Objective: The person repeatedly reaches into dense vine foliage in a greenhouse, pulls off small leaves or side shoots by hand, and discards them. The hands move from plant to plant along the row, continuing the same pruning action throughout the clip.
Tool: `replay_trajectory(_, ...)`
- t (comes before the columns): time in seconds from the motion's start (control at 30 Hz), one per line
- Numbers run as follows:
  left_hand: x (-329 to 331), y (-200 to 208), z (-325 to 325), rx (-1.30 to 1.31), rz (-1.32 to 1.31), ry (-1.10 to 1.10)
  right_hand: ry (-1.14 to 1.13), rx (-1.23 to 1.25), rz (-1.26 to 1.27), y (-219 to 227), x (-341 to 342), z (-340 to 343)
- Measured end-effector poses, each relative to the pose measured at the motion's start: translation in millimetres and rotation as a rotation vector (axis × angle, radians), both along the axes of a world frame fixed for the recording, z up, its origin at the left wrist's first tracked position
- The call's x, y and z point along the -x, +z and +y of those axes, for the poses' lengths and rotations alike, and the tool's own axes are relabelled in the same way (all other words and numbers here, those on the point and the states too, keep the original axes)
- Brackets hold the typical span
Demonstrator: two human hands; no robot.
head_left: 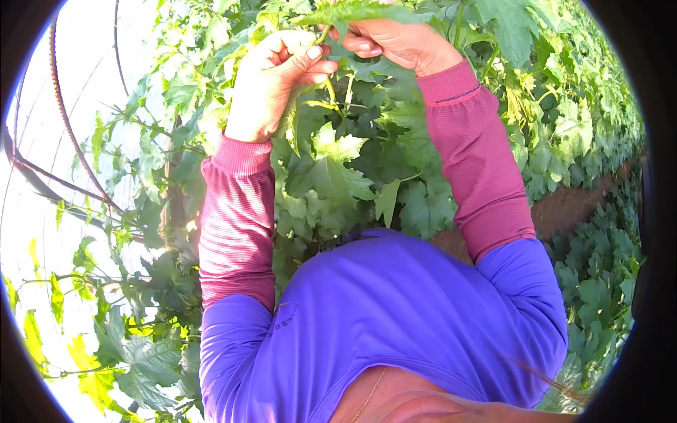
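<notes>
Up at the top of the view, my left hand (271,77) pinches a thin green plant stem (330,92) between thumb and fingers. Just to its right is my right hand (402,42), its fingers curled in close to the same shoot. A broad green leaf (367,12) lies across the top of the right hand and covers part of its fingers, so what they grip cannot be made out. Below the hands hangs a lobed, sunlit leaf (335,169) of the plant. Maroon sleeve covers reach from both wrists up to the blue shirt.
Dense leafy vines (578,127) fill the right side and the space ahead. Bare brown soil (575,208) shows between rows at the right. Rusty curved rods (62,106) stand against a bright white sheet at the left, with more climbing foliage (151,359) below.
</notes>
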State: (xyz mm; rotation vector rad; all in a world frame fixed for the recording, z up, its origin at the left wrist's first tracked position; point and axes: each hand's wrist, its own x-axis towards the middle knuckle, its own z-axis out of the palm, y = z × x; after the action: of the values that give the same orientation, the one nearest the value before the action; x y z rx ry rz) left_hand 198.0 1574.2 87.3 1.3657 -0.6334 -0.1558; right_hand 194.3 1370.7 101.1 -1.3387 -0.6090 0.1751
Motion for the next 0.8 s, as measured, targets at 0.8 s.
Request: replay_trajectory(0.8,88.0,-95.4,-19.2,-0.193,-0.755,0.279,-0.576,-0.442,0.326,-221.3,-11.1,-50.3)
